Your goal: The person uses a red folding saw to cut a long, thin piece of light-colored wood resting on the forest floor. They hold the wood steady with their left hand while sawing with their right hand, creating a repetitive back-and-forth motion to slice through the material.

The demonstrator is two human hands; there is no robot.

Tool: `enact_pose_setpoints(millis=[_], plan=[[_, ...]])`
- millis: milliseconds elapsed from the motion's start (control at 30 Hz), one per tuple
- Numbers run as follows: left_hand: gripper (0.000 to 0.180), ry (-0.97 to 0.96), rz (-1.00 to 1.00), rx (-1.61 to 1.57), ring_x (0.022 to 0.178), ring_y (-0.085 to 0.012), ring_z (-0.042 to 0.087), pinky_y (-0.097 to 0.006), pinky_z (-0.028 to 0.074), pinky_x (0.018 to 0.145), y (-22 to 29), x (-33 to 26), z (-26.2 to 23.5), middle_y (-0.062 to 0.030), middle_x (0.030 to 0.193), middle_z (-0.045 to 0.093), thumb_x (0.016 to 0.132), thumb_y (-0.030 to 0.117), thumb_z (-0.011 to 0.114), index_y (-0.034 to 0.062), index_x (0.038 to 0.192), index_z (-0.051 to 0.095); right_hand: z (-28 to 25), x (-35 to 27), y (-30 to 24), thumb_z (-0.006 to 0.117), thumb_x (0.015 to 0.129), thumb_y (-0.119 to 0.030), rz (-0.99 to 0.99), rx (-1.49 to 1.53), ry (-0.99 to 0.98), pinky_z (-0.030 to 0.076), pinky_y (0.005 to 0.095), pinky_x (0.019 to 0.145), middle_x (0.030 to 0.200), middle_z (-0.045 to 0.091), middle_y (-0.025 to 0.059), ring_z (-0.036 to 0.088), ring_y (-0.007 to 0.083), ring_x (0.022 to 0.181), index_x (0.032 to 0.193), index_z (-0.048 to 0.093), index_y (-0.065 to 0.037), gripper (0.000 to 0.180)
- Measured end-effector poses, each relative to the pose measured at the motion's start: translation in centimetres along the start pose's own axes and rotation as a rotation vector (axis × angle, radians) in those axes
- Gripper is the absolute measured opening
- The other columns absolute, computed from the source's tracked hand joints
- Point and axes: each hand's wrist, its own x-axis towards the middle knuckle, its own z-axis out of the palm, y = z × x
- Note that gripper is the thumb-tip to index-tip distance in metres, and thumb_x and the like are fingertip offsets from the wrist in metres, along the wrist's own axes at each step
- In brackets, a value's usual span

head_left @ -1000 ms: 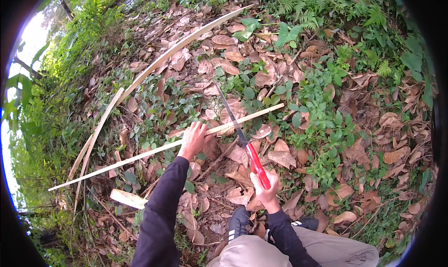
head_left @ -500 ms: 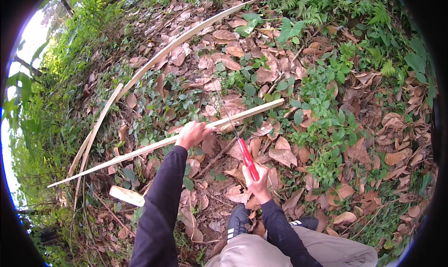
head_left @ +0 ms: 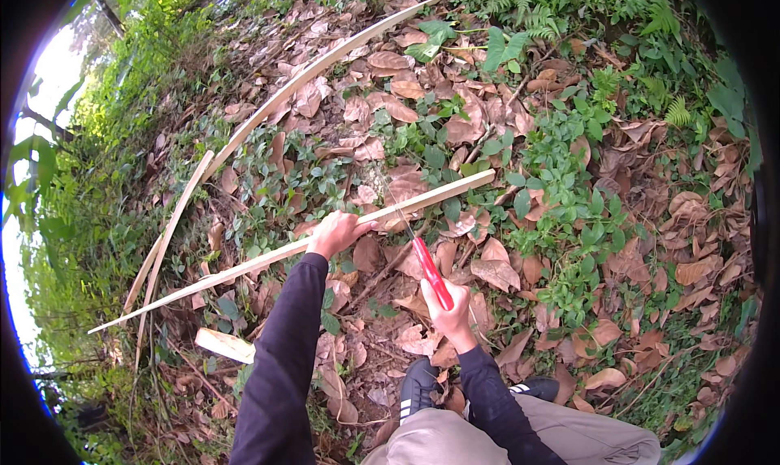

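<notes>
My left hand (head_left: 335,234) is closed around a long, pale wooden strip (head_left: 447,191), which slants up to the right above the leafy ground. In my right hand (head_left: 449,309) is the red handle of a narrow-bladed hand saw (head_left: 433,275). Its thin blade crosses the strip just right of my left hand and points away from me. The blade's teeth and any cut in the wood are too small to make out. The strip tapers to a thin end at the far left.
A long curved wooden strip (head_left: 301,79) lies on the leaves beyond. Shorter strips (head_left: 177,209) rest at the left. A pale wood block (head_left: 225,346) sits beside my left forearm. My shoes (head_left: 418,386) stand on dry leaves, with green plants (head_left: 569,197) at the right.
My right hand and the saw have shifted very slightly, and less of the blade's far end shows beyond the strip. My left hand keeps its hold on the wood.
</notes>
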Motion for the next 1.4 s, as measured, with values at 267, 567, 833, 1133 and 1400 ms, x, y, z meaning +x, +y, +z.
enact_pose_setpoints(millis=[267,567,833,1133,1400], plan=[[0.065,0.068,-0.025,0.048,0.062,-0.0418,0.064,-0.050,0.051,0.063,0.5,-1.0,1.1,-0.0224,0.061,0.062,0.094,0.060,0.056,0.0008,0.068,0.066,-0.2,0.9,-0.3,0.069,0.089,-0.010,-0.010,0.001,0.033,0.035,0.0325,0.043,0.049,0.051,0.0051,0.049,0.0114,0.042,0.068,0.061,0.000,0.024],[0.069,-0.013,-0.013,0.010,0.067,-0.0425,0.065,-0.051,0.051,0.067,-0.9,0.2,0.9,-0.0244,0.065,0.063,0.096,0.060,0.054,-0.0015,0.068,0.066,-1.8,-3.3,0.5,0.068,0.087,-0.008,0.033,0.003,-0.039,0.039,0.0339,0.044,0.049,0.052,0.0079,0.052,0.0159,0.042,0.067,0.060,0.000,0.023],[0.069,0.002,0.052,0.011,0.067,-0.0434,0.063,-0.051,0.050,0.067,-0.8,0.5,0.6,-0.0243,0.063,0.061,0.095,0.059,0.055,-0.0020,0.064,0.063,-1.0,-0.8,-0.3,0.070,0.087,-0.011,0.123,0.008,-0.012,0.038,0.0337,0.045,0.051,0.052,0.0098,0.052,0.0161,0.042,0.072,0.063,0.000,0.020],[0.074,-0.055,-0.044,0.039,0.067,-0.0432,0.065,-0.050,0.052,0.065,-0.3,0.4,0.9,-0.0256,0.064,0.063,0.093,0.066,0.054,-0.0019,0.066,0.067,-0.6,-2.2,-2.1,0.069,0.086,-0.010,0.158,-0.045,0.013,0.040,0.0356,0.048,0.053,0.053,0.0108,0.054,0.0204,0.045,0.073,0.061,0.000,0.018],[0.064,-0.007,-0.051,0.110,0.068,-0.0395,0.068,-0.049,0.053,0.064,0.2,-0.8,1.5,-0.0206,0.069,0.067,0.091,0.066,0.056,0.0049,0.076,0.069,-1.3,-3.7,-2.1,0.070,0.087,-0.010,0.149,-0.036,-0.008,0.042,0.0347,0.049,0.054,0.055,0.0104,0.055,0.0176,0.047,0.079,0.064,0.001,0.015]])
